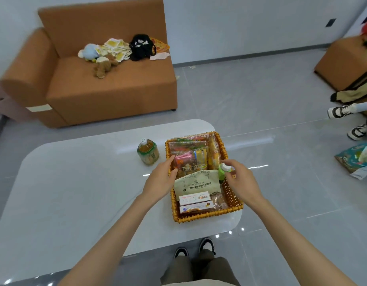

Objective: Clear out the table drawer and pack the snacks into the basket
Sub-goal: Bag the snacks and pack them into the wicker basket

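Observation:
An orange wicker basket (207, 216) stands on the right part of the white table (75, 193). It is packed with snack packets (188, 159), a pale green pouch (199, 183) and two flat boxes (195, 203). My left hand (162, 178) rests at the basket's left rim, fingers touching the packets. My right hand (240, 178) is at the right rim, fingers around a small green bottle (223, 172) with a white cap that stands upright inside the basket. The drawer is not in view.
A large bottle of amber drink (148, 151) stands on the table just left of the basket. An orange sofa (108, 83) with toys and a black bag is behind. Another person's shoes (341, 111) and a tissue pack (358, 158) are on the floor at right.

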{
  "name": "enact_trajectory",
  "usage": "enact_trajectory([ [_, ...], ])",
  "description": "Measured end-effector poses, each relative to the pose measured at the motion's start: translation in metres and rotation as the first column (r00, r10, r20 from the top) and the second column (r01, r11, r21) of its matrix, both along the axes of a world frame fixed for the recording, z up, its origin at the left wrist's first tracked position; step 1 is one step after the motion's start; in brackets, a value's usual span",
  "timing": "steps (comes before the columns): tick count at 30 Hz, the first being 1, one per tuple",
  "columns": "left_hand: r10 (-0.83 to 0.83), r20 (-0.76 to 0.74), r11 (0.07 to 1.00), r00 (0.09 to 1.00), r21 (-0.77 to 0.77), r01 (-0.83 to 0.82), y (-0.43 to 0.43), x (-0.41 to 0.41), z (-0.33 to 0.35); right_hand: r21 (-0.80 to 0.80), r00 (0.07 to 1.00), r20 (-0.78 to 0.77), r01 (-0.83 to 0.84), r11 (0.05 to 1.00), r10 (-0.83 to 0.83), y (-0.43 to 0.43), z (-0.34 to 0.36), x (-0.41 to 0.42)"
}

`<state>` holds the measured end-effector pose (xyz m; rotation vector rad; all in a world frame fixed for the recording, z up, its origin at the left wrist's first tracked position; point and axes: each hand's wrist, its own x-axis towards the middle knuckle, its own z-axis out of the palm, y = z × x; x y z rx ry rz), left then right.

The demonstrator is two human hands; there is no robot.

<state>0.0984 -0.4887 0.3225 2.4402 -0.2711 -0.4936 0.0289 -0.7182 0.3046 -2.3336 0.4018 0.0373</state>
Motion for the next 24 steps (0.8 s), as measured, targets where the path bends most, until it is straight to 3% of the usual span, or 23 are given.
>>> enact_trajectory([
  [11,-0.028,0.119,0.997,0.993,-0.067,0.036,-0.044,0.006,0.044,-0.068,0.986,0.122,-0.104,0.992,0.112,-0.038,0.051,0.013],
  [18,0.133,0.131,0.99,0.982,-0.073,-0.124,-0.126,0.002,0.037,-0.128,0.961,0.087,-0.25,0.96,0.262,-0.118,0.053,0.026],
  [24,0.315,0.11,0.946,0.943,-0.116,-0.303,-0.198,-0.023,0.041,-0.151,0.884,0.026,-0.458,0.876,0.467,-0.192,0.064,0.024],
])
